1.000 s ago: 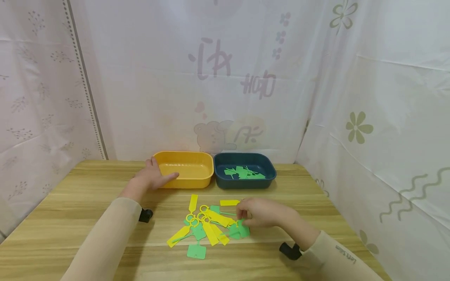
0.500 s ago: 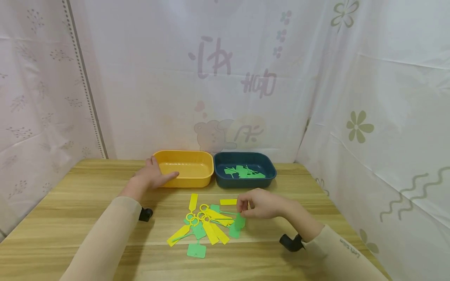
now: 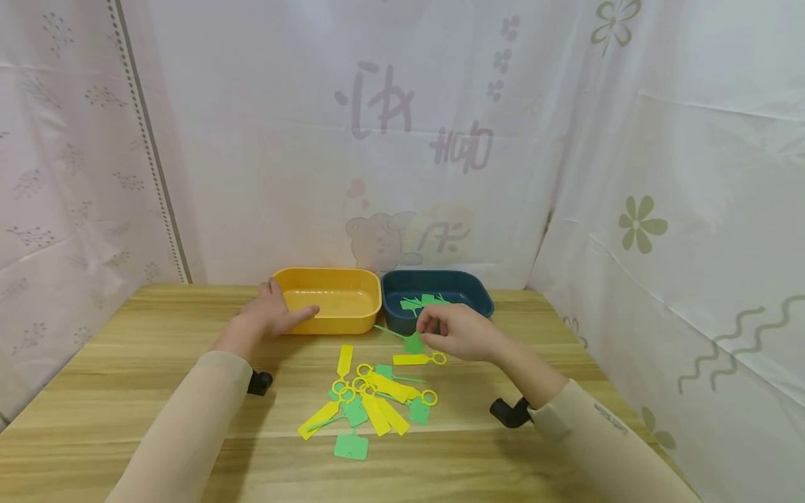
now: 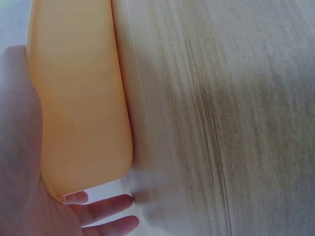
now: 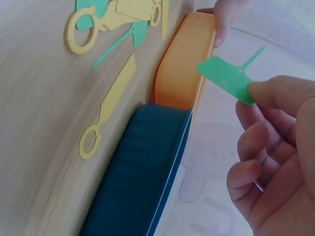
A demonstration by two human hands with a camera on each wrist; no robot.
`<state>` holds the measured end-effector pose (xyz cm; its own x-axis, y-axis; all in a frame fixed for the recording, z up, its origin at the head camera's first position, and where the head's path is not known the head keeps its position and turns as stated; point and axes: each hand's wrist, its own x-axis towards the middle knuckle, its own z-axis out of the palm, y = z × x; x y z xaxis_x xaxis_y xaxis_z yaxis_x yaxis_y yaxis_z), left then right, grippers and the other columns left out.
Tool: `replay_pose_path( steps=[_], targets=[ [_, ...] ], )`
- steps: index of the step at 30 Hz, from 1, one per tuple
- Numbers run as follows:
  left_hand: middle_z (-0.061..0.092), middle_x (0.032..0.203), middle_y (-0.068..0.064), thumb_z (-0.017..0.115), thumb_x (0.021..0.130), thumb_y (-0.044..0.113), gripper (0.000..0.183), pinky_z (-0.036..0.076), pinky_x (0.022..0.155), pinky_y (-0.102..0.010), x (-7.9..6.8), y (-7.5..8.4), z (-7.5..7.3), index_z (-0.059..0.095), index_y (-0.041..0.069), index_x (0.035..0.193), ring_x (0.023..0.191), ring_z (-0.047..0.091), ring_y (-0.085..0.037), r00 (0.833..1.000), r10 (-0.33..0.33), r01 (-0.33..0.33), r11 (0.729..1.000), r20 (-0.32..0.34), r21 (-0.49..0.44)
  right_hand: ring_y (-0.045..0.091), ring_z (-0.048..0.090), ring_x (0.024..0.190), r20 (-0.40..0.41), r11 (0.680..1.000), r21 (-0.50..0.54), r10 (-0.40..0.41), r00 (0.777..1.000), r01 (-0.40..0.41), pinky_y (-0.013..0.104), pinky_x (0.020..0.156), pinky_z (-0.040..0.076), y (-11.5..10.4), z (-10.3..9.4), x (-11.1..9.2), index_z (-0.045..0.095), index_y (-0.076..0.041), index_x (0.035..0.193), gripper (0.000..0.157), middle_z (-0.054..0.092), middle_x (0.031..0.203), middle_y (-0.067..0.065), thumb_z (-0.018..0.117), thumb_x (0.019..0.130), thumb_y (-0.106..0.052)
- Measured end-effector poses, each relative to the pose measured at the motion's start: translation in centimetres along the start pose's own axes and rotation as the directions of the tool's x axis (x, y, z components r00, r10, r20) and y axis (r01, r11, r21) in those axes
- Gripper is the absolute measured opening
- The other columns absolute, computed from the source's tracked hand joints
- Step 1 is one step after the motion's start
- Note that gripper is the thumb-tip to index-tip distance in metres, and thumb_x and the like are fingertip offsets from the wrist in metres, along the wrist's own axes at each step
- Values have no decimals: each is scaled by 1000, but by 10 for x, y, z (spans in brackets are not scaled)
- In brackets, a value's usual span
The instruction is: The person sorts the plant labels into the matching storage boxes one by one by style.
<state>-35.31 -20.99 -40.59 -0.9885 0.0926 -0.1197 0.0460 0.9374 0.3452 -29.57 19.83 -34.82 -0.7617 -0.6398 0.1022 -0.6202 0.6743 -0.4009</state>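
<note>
My right hand pinches a flat green tag with a thin stem, between thumb and forefinger. In the head view this hand is in front of the dark blue bin and covers part of it. Several green tags lie inside that bin. My left hand rests at the left corner of the yellow bin, its thumb along the front rim. Seen from the left wrist, its straight fingers reach past the bin's end.
A loose pile of yellow ring tags and green tags lies on the wooden table. One yellow ring tag lies apart, nearer the bins. A patterned white curtain hangs behind and at the sides.
My right hand has lifted the green tag off the right side of the pile and carried it up and away, to the front of the dark blue bin. The left hand stays put.
</note>
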Motion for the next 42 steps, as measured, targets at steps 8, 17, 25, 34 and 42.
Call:
replay_pose_path(
  steps=[8, 17, 25, 34, 42],
  targets=[
    [2, 173, -47, 39, 97, 92, 140, 50, 112, -69, 1, 0, -1, -10, -21, 164, 135, 54, -66, 1000, 4, -4, 1000, -9, 12, 13, 59, 71, -105, 997, -27, 66, 992, -69, 28, 68, 54, 3, -6, 13, 73, -19, 111, 8, 75, 101, -5, 75, 104, -22],
    [1, 173, -46, 39, 97, 92, 140, 48, 115, -70, 3, -1, 0, -11, -20, 165, 138, 51, -67, 1000, 0, 0, 1000, -7, 11, 16, 63, 75, -234, 985, -26, 158, 959, -169, 34, 73, 56, 15, -20, 29, 73, -14, 115, 14, 78, 105, 4, 70, 106, -23],
    [2, 172, -47, 39, 95, 94, 143, 45, 118, -70, 5, -3, 2, -10, -21, 164, 141, 48, -68, 1000, 7, -7, 1000, -11, 7, 23, 69, 88, -275, 966, -6, 246, 929, -258, 42, 83, 58, 38, -25, 40, 72, -12, 121, 19, 78, 110, 8, 66, 108, -25],
    [2, 172, -47, 40, 96, 93, 142, 47, 117, -70, 4, 0, -1, -11, -21, 164, 140, 50, -67, 1000, 0, 0, 1000, -13, 9, 29, 71, 95, -312, 952, -59, 268, 912, -299, 48, 88, 59, 48, -30, 40, 73, -11, 122, 21, 79, 112, 9, 65, 109, -25],
    [4, 172, -47, 36, 88, 102, 151, 49, 114, -70, 16, -9, 6, -10, -19, 166, 138, 50, -69, 1000, -6, 6, 1000, -9, 10, 32, 71, 105, -316, 940, -27, 315, 895, -340, 52, 96, 58, 60, -32, 39, 73, -8, 126, 24, 78, 117, 12, 65, 110, -24]
  ],
)
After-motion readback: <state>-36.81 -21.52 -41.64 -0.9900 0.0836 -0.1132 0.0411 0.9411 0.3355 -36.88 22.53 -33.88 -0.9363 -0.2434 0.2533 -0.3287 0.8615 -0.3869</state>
